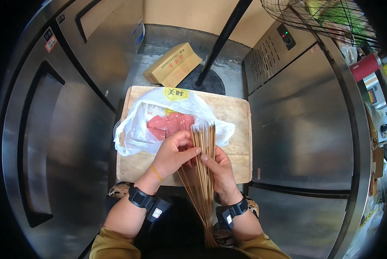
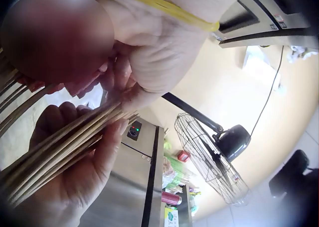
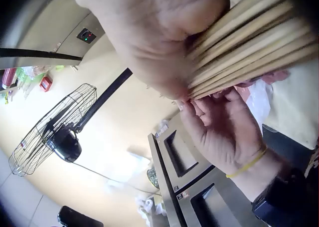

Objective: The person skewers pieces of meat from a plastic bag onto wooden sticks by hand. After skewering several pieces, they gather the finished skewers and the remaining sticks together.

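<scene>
A thick bundle of thin bamboo skewers (image 1: pixel 204 183) stands fanned in front of the person, pointed tips toward the board and the other ends gathered near the lap. The right hand (image 1: pixel 222 172) grips the bundle from the right, its thumb lying across the upper part. From the left, the left hand (image 1: pixel 174 154) pinches skewers near the tips, thumb against them, with its other fingers curled behind. Just beyond the hands, red sliced meat (image 1: pixel 169 124) lies in an opened white plastic bag (image 1: pixel 135 125). In the right wrist view, the skewers (image 3: pixel 259 47) pass under the right palm.
The bag rests on a wooden board (image 1: pixel 238 144). Steel fridges (image 1: pixel 305 121) flank it on the right and on the left. Behind stand a cardboard box (image 1: pixel 172 64) and a black pole on a round base (image 1: pixel 208 82). A wire fan cage (image 1: pixel 323 21) hangs at upper right.
</scene>
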Tool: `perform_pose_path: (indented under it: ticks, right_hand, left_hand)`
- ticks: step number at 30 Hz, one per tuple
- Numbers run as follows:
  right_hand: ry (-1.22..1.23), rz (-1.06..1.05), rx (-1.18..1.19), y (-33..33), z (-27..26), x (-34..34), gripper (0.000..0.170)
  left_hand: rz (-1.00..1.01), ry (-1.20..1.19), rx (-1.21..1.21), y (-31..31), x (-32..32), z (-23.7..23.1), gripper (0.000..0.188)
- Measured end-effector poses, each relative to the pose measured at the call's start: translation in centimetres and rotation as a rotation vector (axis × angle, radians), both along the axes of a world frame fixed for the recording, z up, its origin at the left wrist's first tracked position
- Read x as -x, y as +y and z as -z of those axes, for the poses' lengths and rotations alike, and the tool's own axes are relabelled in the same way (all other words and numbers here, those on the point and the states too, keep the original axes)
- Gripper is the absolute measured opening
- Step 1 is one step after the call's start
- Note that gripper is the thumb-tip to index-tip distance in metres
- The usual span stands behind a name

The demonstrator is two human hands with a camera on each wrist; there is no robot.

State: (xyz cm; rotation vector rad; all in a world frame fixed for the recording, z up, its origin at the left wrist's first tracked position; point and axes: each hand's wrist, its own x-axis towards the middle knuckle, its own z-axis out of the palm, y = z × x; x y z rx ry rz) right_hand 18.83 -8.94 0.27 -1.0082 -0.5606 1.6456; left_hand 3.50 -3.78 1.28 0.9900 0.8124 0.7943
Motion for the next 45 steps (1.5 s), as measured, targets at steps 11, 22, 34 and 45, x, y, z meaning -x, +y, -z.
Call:
perform_pose_path:
  ticks: [11,22,34,45]
  right_hand:
    - [0.192,-0.052,0.048,0.3,0.6,-1.1,0.027]
    - [0.207,-0.083,0.062,0.7,1.2,-1.0,0.035]
    - [-0.044,-0.175,-0.076,0.8,0.4,-0.4,0.034]
    - [-0.049,-0.207,0.019,0.7,0.4,-1.1,0.030]
  left_hand:
    - [-0.031,-0.120,0.000,0.1,-0.2,1.7,0.017]
    - [-0.028,-0.054,-0.068,0.3,0.1,1.4,0.020]
    - [-0.047,-0.024,-0.126,0.4,0.1,1.7,0.023]
    - [-0.283,0.278,-0.419,-0.1,1.1,0.9,0.023]
